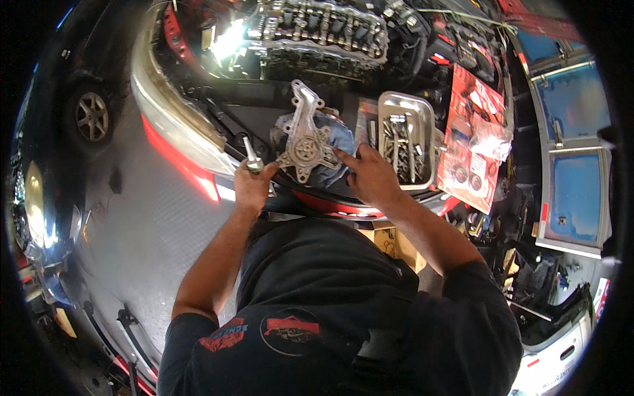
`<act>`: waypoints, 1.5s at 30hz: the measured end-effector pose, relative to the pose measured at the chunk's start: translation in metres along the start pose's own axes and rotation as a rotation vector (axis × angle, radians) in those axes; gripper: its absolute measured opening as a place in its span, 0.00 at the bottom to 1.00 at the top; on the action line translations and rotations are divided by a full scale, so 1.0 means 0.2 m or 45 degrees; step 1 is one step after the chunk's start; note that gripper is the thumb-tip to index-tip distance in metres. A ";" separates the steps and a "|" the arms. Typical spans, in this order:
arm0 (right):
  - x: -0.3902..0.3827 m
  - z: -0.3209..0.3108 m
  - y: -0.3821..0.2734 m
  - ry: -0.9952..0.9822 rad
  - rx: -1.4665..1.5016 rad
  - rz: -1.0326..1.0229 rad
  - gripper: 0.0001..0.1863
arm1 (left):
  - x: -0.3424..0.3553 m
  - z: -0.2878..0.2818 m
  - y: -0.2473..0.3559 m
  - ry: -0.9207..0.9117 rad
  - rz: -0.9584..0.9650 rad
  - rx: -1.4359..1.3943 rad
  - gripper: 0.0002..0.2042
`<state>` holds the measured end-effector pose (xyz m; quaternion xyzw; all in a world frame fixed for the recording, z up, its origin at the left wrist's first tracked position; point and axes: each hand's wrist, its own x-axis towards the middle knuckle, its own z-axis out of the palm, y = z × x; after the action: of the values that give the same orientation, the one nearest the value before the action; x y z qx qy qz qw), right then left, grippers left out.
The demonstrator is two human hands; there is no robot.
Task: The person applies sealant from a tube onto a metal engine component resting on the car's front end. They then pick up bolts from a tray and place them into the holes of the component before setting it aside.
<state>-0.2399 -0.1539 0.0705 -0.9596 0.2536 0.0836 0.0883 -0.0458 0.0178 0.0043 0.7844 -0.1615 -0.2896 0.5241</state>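
A grey cast-metal pump housing (305,148), with a long arm and several bolt lugs, lies on a crumpled blue cloth (341,135) at the front of the open engine bay. My left hand (253,189) is closed around a sealant tube (253,162), its pale nozzle tilted upward, beside the housing's left lug. The left thumb reaches toward that lug. My right hand (375,177) is on the other side, its index finger stretched to the housing's right lug and appearing to touch it. Nothing shows gripped in the right hand; its lower fingers are bent.
A steel tray (432,142) of bolts and tools stands right of the cloth, beside red packaging (482,188) with seals. Behind is an engine (323,33) with exposed camshafts and a bright lamp (229,43). The car's bumper (178,158) curves along the left; a cardboard box (396,245) is below.
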 end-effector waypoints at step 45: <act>-0.12 0.04 -0.20 0.010 0.151 0.311 0.31 | 0.07 -0.05 0.08 -0.271 -0.236 -0.423 0.09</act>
<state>-0.2417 -0.1072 0.0720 -0.9151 0.3732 0.0748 0.1333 -0.0288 0.0116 0.0171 0.6636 -0.0932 -0.4405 0.5974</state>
